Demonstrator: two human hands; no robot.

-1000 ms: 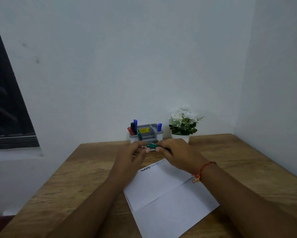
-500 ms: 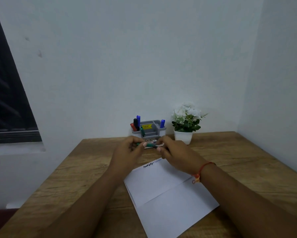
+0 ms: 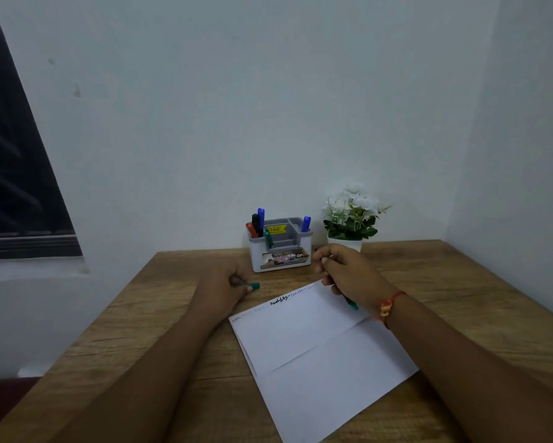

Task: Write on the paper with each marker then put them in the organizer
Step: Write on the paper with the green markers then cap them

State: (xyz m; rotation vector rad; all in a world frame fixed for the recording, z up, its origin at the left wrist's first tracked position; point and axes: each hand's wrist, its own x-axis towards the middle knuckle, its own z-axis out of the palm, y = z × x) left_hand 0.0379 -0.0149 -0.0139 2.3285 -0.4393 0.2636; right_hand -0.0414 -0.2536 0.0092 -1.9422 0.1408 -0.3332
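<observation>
A white sheet of paper [image 3: 316, 346] lies on the wooden table, with short black and blue scribbles along its far edge. My right hand [image 3: 348, 271] grips a green marker [image 3: 351, 303] above the paper's far right corner; its green end sticks out below the palm. My left hand [image 3: 227, 284] rests on the table left of the paper, pinching the green cap [image 3: 254, 286]. Behind both hands stands the grey organizer [image 3: 280, 251], holding red, black, blue and green markers on the left and a blue one on the right.
A white pot of white flowers [image 3: 348, 215] stands right of the organizer, close to my right hand. Walls close off the table at the back and right. A dark window [image 3: 16, 174] is at the left.
My hands were together on the green marker in front of the organizer. They have pulled apart: the cap went left with my left hand, the marker right toward the paper.
</observation>
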